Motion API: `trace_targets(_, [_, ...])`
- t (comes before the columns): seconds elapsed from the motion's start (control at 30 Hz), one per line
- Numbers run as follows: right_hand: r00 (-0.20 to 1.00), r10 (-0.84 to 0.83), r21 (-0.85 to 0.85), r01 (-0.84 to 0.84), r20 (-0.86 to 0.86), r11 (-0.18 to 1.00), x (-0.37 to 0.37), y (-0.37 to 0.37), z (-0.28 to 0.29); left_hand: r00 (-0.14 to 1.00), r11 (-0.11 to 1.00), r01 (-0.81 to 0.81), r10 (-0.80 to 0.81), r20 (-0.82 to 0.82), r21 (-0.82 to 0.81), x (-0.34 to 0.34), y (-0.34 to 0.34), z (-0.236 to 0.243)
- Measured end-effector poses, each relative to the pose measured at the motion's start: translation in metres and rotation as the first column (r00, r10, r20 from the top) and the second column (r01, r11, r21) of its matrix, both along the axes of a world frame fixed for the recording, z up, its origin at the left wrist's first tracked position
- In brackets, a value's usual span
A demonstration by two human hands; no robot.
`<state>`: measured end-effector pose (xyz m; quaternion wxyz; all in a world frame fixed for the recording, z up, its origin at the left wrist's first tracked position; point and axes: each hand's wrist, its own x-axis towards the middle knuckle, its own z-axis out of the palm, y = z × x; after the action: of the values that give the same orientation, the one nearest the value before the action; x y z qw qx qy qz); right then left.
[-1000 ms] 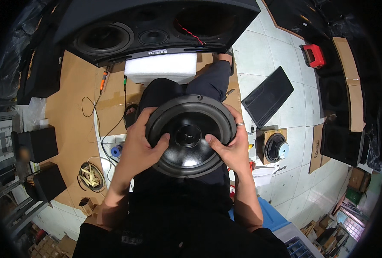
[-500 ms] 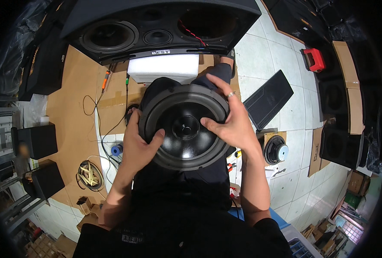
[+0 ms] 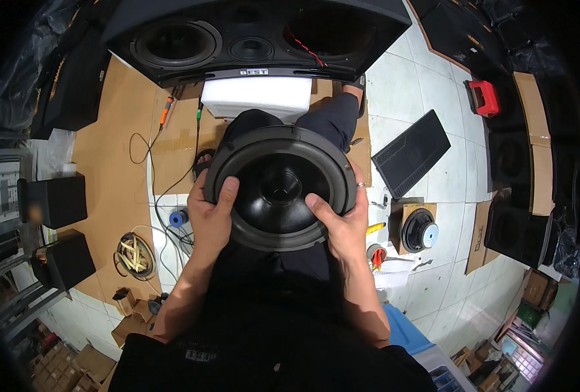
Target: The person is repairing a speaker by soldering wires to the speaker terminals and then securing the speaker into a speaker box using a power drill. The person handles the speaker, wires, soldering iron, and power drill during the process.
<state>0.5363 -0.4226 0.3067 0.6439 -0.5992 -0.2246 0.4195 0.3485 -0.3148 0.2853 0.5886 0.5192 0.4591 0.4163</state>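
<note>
A large round black woofer faces up over my lap, gripped at its rim by both hands. My left hand has its thumb on the front edge and its fingers under the frame. On the other side my right hand is closed the same way, thumb resting near the cone's surround. Beyond my knees stands a black speaker cabinet with a woofer at its left, a smaller driver in the middle and a dark opening at its right. Red wires hang from that opening. In front of the cabinet is a white foam block.
A black grille panel lies on the tiles at right, with another driver nearer me. An orange-handled tool, cables and a blue spool lie at left. Black speaker boxes line the left side; a red case sits far right.
My right hand has gone from spread fingers over the rim to a lower grip on the right edge. The woofer's far edge looks more raised, and my left hand still holds it.
</note>
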Motion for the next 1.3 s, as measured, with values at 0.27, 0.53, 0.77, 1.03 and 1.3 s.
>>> trace_targets(0.27, [0.975, 0.126, -0.007, -0.127, 0.185, 0.992, 0.010, 0.017, 0.013, 0.926, 0.926, 0.368, -0.374, -0.058, -0.084, -0.012, 0.049, 0.029])
trace_targets(0.53, [0.959, 0.140, 0.047, -0.156, 0.246, 0.987, 0.007, 0.025, 0.014, 0.940, 0.951, 0.307, -0.296, -0.169, 0.042, -0.016, 0.037, 0.021])
trace_targets(0.77, [0.924, 0.137, 0.078, -0.175, 0.357, 0.981, 0.003, 0.018, 0.009, 0.938, 0.933, 0.321, -0.290, -0.187, 0.164, -0.024, 0.036, 0.011])
trace_targets(1.03, [0.791, 0.123, 0.239, -0.324, 0.599, 0.915, -0.027, 0.001, -0.003, 0.957, 0.936, 0.288, -0.289, -0.023, 0.202, -0.050, 0.019, 0.038])
trace_targets(1.3, [0.821, 0.149, 0.320, -0.372, 0.551, 0.871, -0.038, -0.004, 0.004, 0.966, 0.864, 0.257, -0.223, -0.128, 0.432, -0.085, -0.001, 0.022])
